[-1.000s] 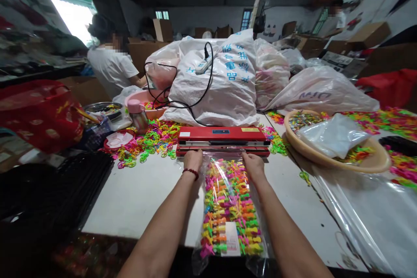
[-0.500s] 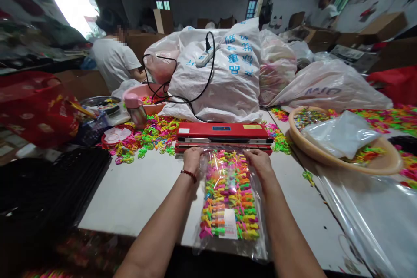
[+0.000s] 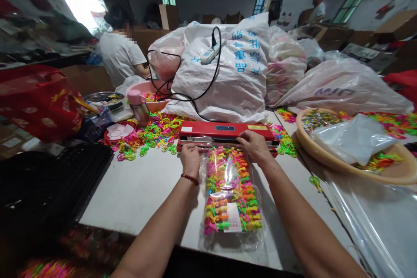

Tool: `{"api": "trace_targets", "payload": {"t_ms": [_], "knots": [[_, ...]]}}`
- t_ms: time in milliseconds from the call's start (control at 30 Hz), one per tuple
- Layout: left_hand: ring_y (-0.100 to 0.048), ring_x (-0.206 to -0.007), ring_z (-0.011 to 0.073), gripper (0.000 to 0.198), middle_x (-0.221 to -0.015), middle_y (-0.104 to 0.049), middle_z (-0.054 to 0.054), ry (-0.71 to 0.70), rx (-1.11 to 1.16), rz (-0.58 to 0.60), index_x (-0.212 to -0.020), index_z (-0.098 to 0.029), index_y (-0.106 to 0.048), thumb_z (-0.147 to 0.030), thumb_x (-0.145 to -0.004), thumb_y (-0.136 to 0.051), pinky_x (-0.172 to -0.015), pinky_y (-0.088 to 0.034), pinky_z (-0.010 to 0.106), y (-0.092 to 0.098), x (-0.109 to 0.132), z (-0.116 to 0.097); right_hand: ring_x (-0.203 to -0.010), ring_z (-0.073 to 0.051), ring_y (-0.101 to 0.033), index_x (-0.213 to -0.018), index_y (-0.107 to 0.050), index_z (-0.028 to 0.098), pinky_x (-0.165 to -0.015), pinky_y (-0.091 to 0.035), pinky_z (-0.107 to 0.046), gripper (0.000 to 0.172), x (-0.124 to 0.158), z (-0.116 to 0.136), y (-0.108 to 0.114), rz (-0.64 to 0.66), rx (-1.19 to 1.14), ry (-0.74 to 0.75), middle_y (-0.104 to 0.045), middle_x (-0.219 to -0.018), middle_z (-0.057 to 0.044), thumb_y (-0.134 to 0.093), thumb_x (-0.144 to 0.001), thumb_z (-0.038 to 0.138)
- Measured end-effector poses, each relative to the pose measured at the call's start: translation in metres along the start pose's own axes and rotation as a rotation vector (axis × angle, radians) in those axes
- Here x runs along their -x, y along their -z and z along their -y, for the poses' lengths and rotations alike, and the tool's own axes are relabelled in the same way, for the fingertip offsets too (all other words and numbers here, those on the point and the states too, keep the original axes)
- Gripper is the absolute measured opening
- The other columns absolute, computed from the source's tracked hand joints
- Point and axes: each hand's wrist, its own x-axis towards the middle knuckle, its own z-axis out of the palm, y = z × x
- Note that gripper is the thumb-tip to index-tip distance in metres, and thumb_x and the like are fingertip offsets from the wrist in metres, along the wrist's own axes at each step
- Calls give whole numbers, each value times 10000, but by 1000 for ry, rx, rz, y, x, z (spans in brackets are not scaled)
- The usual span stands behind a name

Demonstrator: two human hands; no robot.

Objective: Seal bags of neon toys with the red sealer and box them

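A clear plastic bag [image 3: 230, 195] packed with bright neon toy pieces lies lengthwise on the white table [image 3: 137, 191], its open top end inside the jaw of a red heat sealer [image 3: 224, 132]. My left hand [image 3: 190, 158] pinches the bag's top left corner at the sealer's front edge. My right hand [image 3: 256, 145] rests on the sealer's front bar at the bag's top right corner, fingers curled over it.
Loose neon toy pieces [image 3: 150, 134] lie left of the sealer, beside a pink bottle [image 3: 139, 106]. Big white sacks [image 3: 228, 74] with a power strip and cord stand behind it. A tan basin [image 3: 355, 167] with a plastic bag sits right. A person in white [image 3: 120, 54] sits far left.
The bag has slid forward so its top end sits inside the sealer. My right hand has moved from the bag's corner up onto the sealer's bar; my left hand stays at the left corner.
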Motion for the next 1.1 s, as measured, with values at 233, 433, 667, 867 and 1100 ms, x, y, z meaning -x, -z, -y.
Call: {"api": "trace_targets", "payload": {"t_ms": [233, 433, 667, 867, 1100], "knots": [[-588, -854, 154, 152, -928, -648, 48, -414, -533, 142, -887, -167, -660, -219, -748, -626, -799, -437, 235, 18, -20, -47, -658, -149, -561, -741, -711, 153, -601, -355, -232, 76, -18, 8, 3, 370, 201, -84, -642, -673, -21, -689, -758, 224], [-601, -915, 263, 173, -881, -659, 146, -527, -1174, 520, -823, -149, -717, -131, -737, -568, -818, -438, 311, -13, -48, -72, -626, -139, -555, -757, -731, 149, -569, -334, -230, 66, -23, 12, 3, 423, 308, -100, -638, -640, -13, -705, -778, 206], [-578, -946, 230, 233, -997, -630, 158, -587, -1086, 583, -923, -108, -683, -193, -847, -479, -844, -419, 277, -22, -51, -75, -652, -149, -558, -777, -734, 155, -580, -336, -233, 75, -17, 13, 1, 365, 317, -74, -637, -652, -21, -717, -785, 227], [-589, -851, 237, 153, -814, -629, 113, -495, -905, 669, -723, -126, -636, -274, -757, -656, -818, -439, 291, -38, -48, -85, -663, -154, -558, -763, -729, 154, -585, -339, -237, 67, -17, 14, 2, 362, 290, -110, -639, -664, -20, -716, -779, 217], [-585, -837, 239, 303, -549, -520, 62, -311, -749, 666, -433, -150, -461, -102, -676, -633, -844, -424, 289, -52, -44, -94, -639, -149, -550, -744, -721, 154, -584, -342, -234, 75, -15, 10, 0, 344, 278, -87, -628, -644, -15, -710, -760, 226]]}}
